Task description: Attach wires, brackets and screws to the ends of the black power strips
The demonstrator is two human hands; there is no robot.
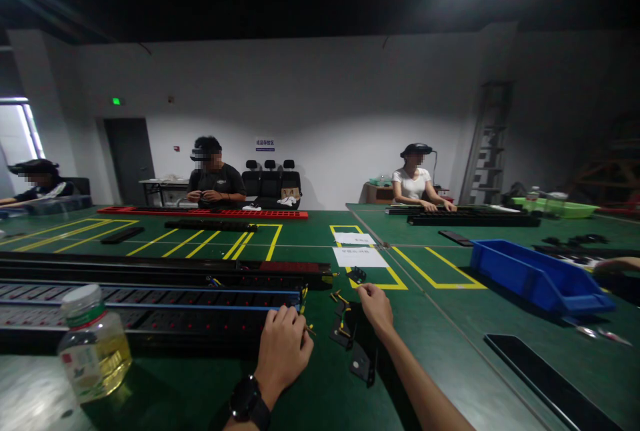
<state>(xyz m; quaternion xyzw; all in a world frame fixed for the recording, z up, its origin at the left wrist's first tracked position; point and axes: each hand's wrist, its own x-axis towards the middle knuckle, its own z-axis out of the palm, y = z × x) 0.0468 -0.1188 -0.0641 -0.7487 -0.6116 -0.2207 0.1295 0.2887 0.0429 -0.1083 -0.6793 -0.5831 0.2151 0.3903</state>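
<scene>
My left hand (285, 346), with a black watch on the wrist, is at the right end of a long black rail assembly (200, 324). Its fingers are curled and closed. A yellow wire end (310, 329) sticks out beside the fingertips, but what they grip is hidden. My right hand (376, 308) is closed in a pinch over the table, and I cannot make out anything in it. Just beyond it lies a small black part (357, 276). Between my hands are yellow-and-black wire pieces (343, 311) and a black bracket (361, 364).
A bottle of yellow liquid (95, 344) stands at front left. To the right are a blue bin (535, 278) and a dark flat panel (540, 378). White paper sheets (360, 257) lie ahead. Co-workers (215, 178) sit across the green table, one behind a red rail (200, 212).
</scene>
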